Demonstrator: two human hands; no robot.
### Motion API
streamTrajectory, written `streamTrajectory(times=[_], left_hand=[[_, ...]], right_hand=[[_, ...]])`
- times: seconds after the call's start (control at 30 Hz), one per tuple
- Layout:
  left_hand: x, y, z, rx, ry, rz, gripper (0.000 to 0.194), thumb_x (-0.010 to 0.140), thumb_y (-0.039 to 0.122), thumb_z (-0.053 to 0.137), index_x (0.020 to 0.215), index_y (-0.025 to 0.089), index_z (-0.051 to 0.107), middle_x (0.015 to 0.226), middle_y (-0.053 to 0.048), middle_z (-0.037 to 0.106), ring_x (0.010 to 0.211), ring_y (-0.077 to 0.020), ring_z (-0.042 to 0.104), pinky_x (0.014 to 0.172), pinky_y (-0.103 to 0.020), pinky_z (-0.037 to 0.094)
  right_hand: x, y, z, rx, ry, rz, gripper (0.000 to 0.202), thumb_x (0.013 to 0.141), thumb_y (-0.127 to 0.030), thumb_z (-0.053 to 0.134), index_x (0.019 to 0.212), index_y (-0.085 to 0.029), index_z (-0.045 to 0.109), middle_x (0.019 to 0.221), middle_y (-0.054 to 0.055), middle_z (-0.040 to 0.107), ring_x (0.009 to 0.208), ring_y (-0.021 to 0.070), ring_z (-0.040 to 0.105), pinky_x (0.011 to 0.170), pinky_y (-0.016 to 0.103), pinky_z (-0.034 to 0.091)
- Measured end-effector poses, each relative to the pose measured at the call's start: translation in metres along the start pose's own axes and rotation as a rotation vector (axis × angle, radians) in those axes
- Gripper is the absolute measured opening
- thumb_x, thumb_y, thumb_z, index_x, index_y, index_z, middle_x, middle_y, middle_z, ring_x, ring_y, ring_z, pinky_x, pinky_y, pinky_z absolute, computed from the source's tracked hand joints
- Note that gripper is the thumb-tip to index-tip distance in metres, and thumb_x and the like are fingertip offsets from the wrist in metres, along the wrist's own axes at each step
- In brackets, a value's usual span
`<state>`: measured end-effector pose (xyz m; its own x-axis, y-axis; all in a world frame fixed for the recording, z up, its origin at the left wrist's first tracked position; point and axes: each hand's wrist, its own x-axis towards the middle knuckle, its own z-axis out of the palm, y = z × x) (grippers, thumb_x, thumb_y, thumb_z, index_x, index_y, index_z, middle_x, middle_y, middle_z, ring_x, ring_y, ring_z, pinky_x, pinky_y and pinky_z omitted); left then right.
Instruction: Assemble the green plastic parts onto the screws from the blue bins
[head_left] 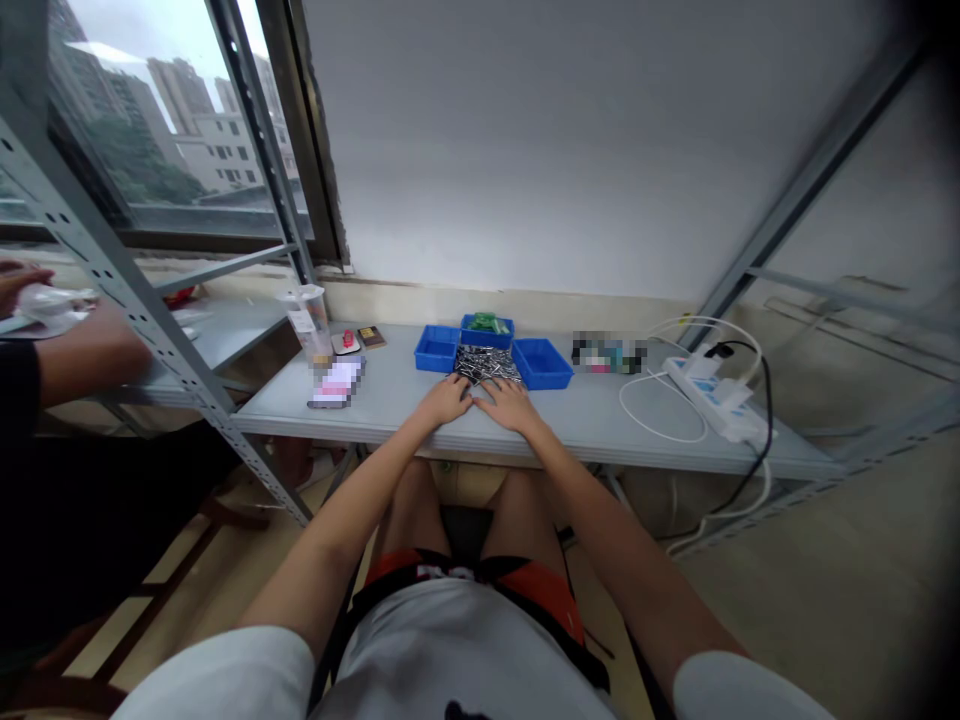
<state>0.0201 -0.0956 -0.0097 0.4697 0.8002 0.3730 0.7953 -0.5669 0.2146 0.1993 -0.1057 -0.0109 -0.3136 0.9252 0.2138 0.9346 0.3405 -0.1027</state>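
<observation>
A pile of small, shiny metal pieces (489,360) lies on the grey table, too fine to name from here. My left hand (448,398) rests palm down at the pile's near left edge, fingers stretched out. Beside it, my right hand (507,404) lies flat with fingers spread, its tips at the near edge of the pile. Neither hand visibly holds anything. Around the pile stand a left blue bin (436,348), a right blue bin (543,364) and a back blue bin (466,338), the last with green packets (487,323) in it.
To the left are a phone (337,382), a plastic cup (307,322) and a small dark box (371,337). A white power strip (716,395) with cables sits at the right. Metal shelf posts (142,270) frame the table. Another person's arm (94,355) is at the far left.
</observation>
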Motion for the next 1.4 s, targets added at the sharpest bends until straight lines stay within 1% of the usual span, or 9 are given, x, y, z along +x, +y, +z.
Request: streamTrajectory(times=[0.17, 0.27, 0.4, 0.53, 0.73, 0.93, 1.1, 1.2, 1.4], left_hand=[[-0.005, 0.000, -0.003, 0.098, 0.162, -0.255, 0.023, 0.086, 0.024, 0.042, 0.094, 0.012, 0.059, 0.097, -0.013, 0.055, 0.099, -0.0247, 0.052, 0.090, -0.036, 0.039], [-0.006, -0.001, -0.004, 0.129, 0.149, -0.338, 0.023, 0.085, 0.024, 0.043, 0.094, 0.010, 0.059, 0.098, -0.015, 0.055, 0.099, -0.0261, 0.052, 0.088, -0.037, 0.039], [-0.005, -0.002, -0.003, 0.119, 0.117, -0.327, 0.022, 0.083, 0.024, 0.045, 0.094, 0.011, 0.059, 0.095, -0.015, 0.059, 0.092, -0.0250, 0.056, 0.083, -0.035, 0.042], [-0.004, -0.003, -0.003, 0.112, 0.106, -0.273, 0.020, 0.082, 0.023, 0.046, 0.094, 0.013, 0.059, 0.094, -0.012, 0.062, 0.093, -0.0236, 0.056, 0.084, -0.033, 0.042], [-0.005, 0.002, -0.005, 0.101, 0.072, -0.220, 0.023, 0.083, 0.027, 0.046, 0.097, 0.015, 0.060, 0.100, -0.011, 0.062, 0.098, -0.0232, 0.056, 0.089, -0.033, 0.041], [0.002, 0.019, 0.001, 0.073, 0.047, -0.207, 0.027, 0.084, 0.032, 0.048, 0.102, 0.015, 0.059, 0.105, -0.012, 0.061, 0.103, -0.0228, 0.055, 0.091, -0.033, 0.041], [0.002, 0.021, 0.001, 0.055, 0.053, -0.203, 0.025, 0.084, 0.029, 0.046, 0.101, 0.015, 0.060, 0.105, -0.011, 0.061, 0.102, -0.0204, 0.055, 0.091, -0.030, 0.040], [0.000, 0.018, -0.001, 0.054, 0.070, -0.222, 0.024, 0.083, 0.025, 0.046, 0.100, 0.015, 0.060, 0.106, -0.011, 0.061, 0.101, -0.0204, 0.055, 0.091, -0.029, 0.040], [0.000, 0.015, 0.000, 0.049, 0.065, -0.263, 0.024, 0.083, 0.023, 0.045, 0.101, 0.014, 0.058, 0.102, -0.012, 0.063, 0.100, -0.0223, 0.056, 0.089, -0.032, 0.040]], right_hand=[[-0.001, -0.001, -0.002, 0.043, 0.049, 0.018, 0.061, 0.084, -0.063, 0.035, 0.130, -0.023, 0.047, 0.134, 0.009, 0.047, 0.123, 0.0255, 0.040, 0.103, 0.038, 0.026], [-0.002, -0.001, -0.003, 0.064, 0.114, 0.023, 0.053, 0.086, -0.056, 0.039, 0.122, -0.019, 0.054, 0.122, 0.010, 0.054, 0.113, 0.0225, 0.047, 0.098, 0.033, 0.032], [-0.004, -0.001, -0.003, 0.055, 0.164, 0.025, 0.043, 0.087, -0.047, 0.042, 0.115, -0.018, 0.058, 0.115, 0.011, 0.057, 0.110, 0.0219, 0.047, 0.097, 0.032, 0.032], [-0.005, -0.001, -0.001, 0.033, 0.170, 0.051, 0.048, 0.085, -0.051, 0.044, 0.122, -0.022, 0.054, 0.123, 0.010, 0.052, 0.114, 0.0245, 0.044, 0.099, 0.037, 0.030], [-0.003, -0.002, 0.003, 0.021, 0.104, 0.057, 0.057, 0.084, -0.062, 0.038, 0.130, -0.028, 0.046, 0.134, 0.007, 0.046, 0.123, 0.0272, 0.036, 0.102, 0.046, 0.025], [0.006, -0.004, 0.004, 0.020, 0.049, 0.044, 0.052, 0.089, -0.054, 0.034, 0.133, -0.029, 0.043, 0.138, 0.006, 0.042, 0.128, 0.0276, 0.031, 0.104, 0.048, 0.023], [0.000, -0.009, -0.002, 0.010, 0.184, 0.021, 0.046, 0.090, -0.044, 0.036, 0.129, -0.024, 0.047, 0.133, 0.007, 0.046, 0.122, 0.0242, 0.037, 0.102, 0.039, 0.027], [-0.013, -0.012, -0.008, -0.027, 0.307, 0.113, 0.040, 0.090, -0.037, 0.036, 0.120, -0.018, 0.055, 0.125, 0.012, 0.050, 0.116, 0.0253, 0.041, 0.096, 0.037, 0.032], [-0.029, -0.021, -0.008, -0.078, 0.250, 0.312, 0.036, 0.087, -0.034, 0.040, 0.108, -0.015, 0.061, 0.112, 0.016, 0.056, 0.106, 0.0284, 0.047, 0.087, 0.037, 0.038]])
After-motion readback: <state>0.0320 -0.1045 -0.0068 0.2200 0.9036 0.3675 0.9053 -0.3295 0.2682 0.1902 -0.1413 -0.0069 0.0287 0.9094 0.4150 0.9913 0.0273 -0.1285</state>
